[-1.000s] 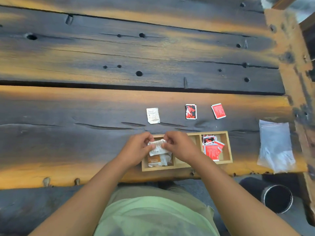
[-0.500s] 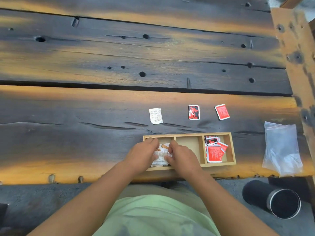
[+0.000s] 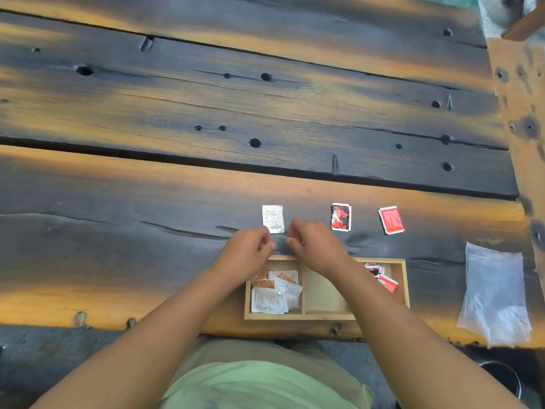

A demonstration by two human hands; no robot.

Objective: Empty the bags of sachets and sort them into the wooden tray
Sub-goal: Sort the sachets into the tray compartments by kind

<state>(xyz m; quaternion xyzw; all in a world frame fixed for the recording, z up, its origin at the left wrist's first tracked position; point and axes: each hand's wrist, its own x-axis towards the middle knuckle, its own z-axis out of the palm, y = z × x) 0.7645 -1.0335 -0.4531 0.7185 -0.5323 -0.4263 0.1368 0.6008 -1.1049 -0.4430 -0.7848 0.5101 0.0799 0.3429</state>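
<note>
Hands [image 3: 283, 249] now lifted, clear of tray [image 3: 402, 278].

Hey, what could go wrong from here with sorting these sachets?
The right forearm lies across the wooden tray and hides the red sachets, so it may knock them. The tray sits at the table's near edge; a nudge might tip it off. The middle compartment looks empty.
</note>
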